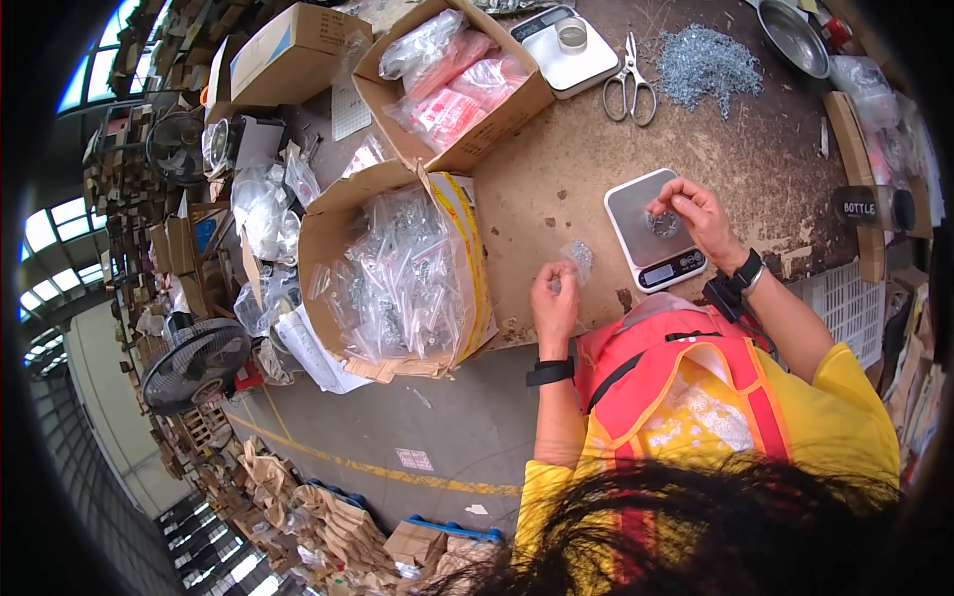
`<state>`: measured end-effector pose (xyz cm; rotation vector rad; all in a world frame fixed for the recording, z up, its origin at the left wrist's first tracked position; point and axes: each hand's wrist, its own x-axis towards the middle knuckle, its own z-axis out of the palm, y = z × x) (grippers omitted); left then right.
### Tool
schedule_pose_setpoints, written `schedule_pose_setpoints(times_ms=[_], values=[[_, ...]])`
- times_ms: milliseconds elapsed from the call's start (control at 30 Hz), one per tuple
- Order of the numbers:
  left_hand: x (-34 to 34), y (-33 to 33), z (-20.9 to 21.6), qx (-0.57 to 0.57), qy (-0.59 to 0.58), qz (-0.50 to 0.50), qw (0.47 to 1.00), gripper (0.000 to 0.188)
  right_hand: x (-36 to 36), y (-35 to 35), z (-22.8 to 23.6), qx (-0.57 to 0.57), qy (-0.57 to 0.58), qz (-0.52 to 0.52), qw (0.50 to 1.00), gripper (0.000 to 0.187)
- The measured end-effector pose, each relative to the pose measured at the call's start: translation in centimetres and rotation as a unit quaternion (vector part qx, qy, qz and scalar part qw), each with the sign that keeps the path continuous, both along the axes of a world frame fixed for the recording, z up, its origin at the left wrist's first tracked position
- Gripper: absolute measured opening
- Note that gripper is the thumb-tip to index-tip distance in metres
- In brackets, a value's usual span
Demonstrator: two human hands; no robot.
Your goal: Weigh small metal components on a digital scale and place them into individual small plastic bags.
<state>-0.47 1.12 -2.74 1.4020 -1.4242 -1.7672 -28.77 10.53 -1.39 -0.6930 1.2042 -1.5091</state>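
Observation:
My left hand (555,303) is closed at the table's near edge, pinching a small clear plastic bag (580,258) with small metal pieces in it. To the right lies a kitchen scale (633,204) with a grey plate and a dark display panel. A small round cluster of shiny metal pieces (663,224) sits on its plate; whether a dish holds it I cannot tell. Over that plate is my right hand (698,214), its fingers curled together beside the cluster. What those fingers hold, if anything, is too small to make out.
Left of my hands stands an open carton (467,268) full of filled clear bags. Behind it, another carton (497,124) holds red and clear bags. Scissors (630,84), a second scale (566,70), a heap of small metal parts (708,68) and a metal bowl (793,38) lie farther back.

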Motion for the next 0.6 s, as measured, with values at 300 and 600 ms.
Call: schedule_pose_setpoints(times_ms=[300, 600], values=[[0.6, -0.1, -0.8, -0.026, -0.026, 0.038, 0.999, 0.009, -6.4, -0.5, -2.6, 0.05, -0.179, -0.124, 0.975, 0.02], [0.0, -0.8, 0.4, -0.065, -0.072, 0.041, 0.994, 0.01, -15.5, -2.4, -0.4, 0.084, 0.642, -0.179, 0.741, 0.021]])
